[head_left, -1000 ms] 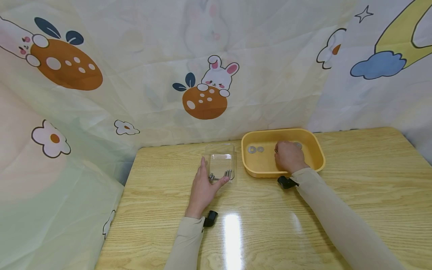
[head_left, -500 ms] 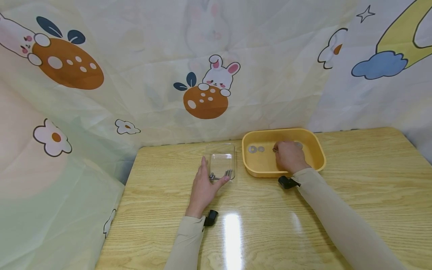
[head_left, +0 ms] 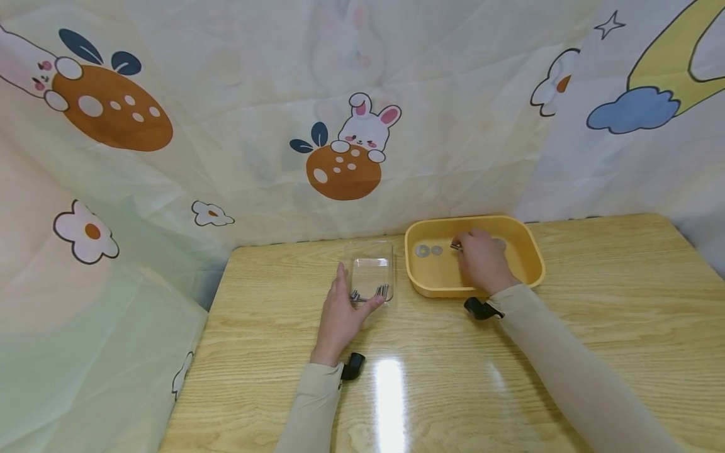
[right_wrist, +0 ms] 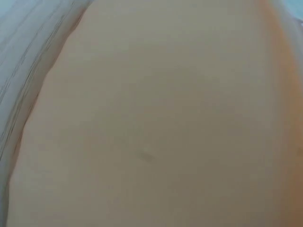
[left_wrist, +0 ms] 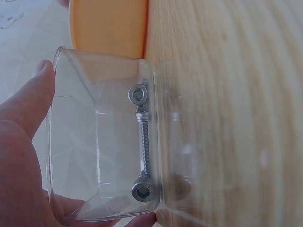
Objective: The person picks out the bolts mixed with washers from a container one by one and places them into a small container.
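My left hand (head_left: 340,318) holds a clear plastic box (head_left: 370,267) at its near left corner, thumb at the near rim in the left wrist view. Inside the box lie several metal socket-head screws (left_wrist: 145,146), gathered at the near end. Over the yellow tray (head_left: 416,277), my right hand (head_left: 487,261) pinches a small metal screw (head_left: 456,246) between thumb and fingertips. Left of that hand, two flat round washers (head_left: 422,251) lie on the tray floor. Another grey disc (head_left: 500,244) shows just right of the hand. A blurred tan surface fills most of the right wrist view.
Box and tray stand side by side near the back edge of a wood-grain table (head_left: 272,352), a narrow gap between them. A printed cloth (head_left: 255,126) hangs right behind the table and down its left side.
My right hand has shifted slightly up and left within the tray, and the screw at its fingertips shows more clearly. The left hand and the box stay put.
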`<action>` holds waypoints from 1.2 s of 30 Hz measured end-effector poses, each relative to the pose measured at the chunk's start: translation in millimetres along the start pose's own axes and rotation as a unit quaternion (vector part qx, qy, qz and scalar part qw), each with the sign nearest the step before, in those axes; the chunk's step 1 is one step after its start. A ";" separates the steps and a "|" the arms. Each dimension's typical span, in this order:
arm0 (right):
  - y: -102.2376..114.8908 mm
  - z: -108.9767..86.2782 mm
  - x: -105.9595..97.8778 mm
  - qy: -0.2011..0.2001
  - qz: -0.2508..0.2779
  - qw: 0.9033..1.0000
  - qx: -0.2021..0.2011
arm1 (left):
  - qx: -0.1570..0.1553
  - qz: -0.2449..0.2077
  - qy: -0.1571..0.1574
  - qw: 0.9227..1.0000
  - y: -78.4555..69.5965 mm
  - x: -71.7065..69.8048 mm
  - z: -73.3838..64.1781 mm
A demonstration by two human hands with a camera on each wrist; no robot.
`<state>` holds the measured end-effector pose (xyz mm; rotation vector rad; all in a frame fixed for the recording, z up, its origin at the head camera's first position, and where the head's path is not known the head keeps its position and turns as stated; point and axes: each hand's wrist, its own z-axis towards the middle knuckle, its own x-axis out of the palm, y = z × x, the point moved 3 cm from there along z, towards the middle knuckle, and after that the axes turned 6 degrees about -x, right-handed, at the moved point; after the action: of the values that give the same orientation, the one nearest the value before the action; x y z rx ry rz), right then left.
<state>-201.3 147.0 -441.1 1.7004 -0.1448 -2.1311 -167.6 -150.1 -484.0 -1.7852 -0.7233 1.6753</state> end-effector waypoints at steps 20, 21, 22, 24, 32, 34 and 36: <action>32.3 -8.4 -11.7 -0.043 0.005 0.997 -0.071 | 0.000 0.005 -0.004 1.000 -0.3 0.4 -0.8; 34.1 -8.8 -12.2 -0.047 0.003 0.996 -0.077 | 0.001 0.005 -0.005 1.000 -0.2 0.4 -0.7; 35.8 -9.2 -12.6 -0.051 0.002 0.995 -0.082 | 0.001 0.004 -0.005 1.000 -0.1 0.3 -0.7; 39.0 -10.0 -12.7 -0.057 0.002 0.994 -0.088 | 0.001 0.004 -0.004 1.000 0.1 0.3 -0.6; 51.4 -13.5 -10.2 -0.064 0.020 0.992 -0.103 | 0.001 0.002 -0.005 1.000 0.7 0.0 -0.4; 54.4 -14.2 -9.4 -0.064 0.023 0.992 -0.106 | 0.000 0.001 -0.004 1.000 0.6 0.0 -0.4; 57.9 -14.8 -9.2 -0.064 0.025 0.992 -0.109 | -0.001 0.001 -0.003 1.000 0.1 0.1 -0.2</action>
<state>-171.2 100.2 -417.4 1.4226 0.0092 -2.1323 -167.4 -150.1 -484.2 -1.7833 -0.7251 1.6829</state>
